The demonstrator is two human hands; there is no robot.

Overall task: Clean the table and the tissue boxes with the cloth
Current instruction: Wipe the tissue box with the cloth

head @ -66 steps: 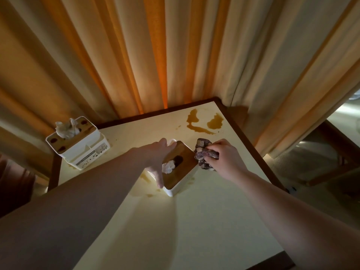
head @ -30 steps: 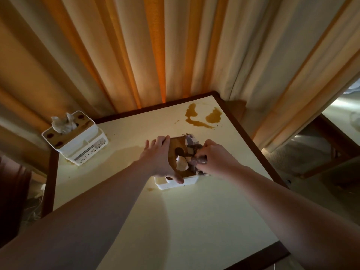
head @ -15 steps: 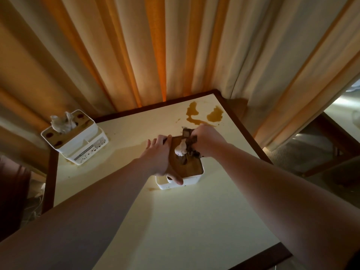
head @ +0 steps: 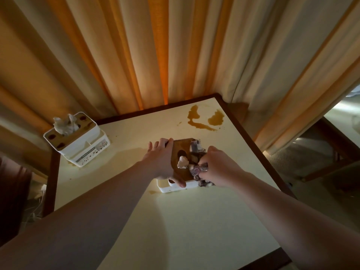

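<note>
**Tissue box wiped at frame centre**

The near tissue box (head: 182, 185) is gripped by the left hand (head: 162, 162), thumb curled over its front edge. The cloth (head: 196, 168) is clenched in the right hand (head: 218, 168) on the lid. A second tissue box (head: 78, 143) stands at the table's (head: 194, 221) left edge; a brown spill (head: 204, 119) lies near the upper-right corner. Bare surface fills the lower frame.

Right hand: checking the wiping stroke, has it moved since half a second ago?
Yes. The right hand with the cloth pulled back along the lid, away from the brown spill.
</note>
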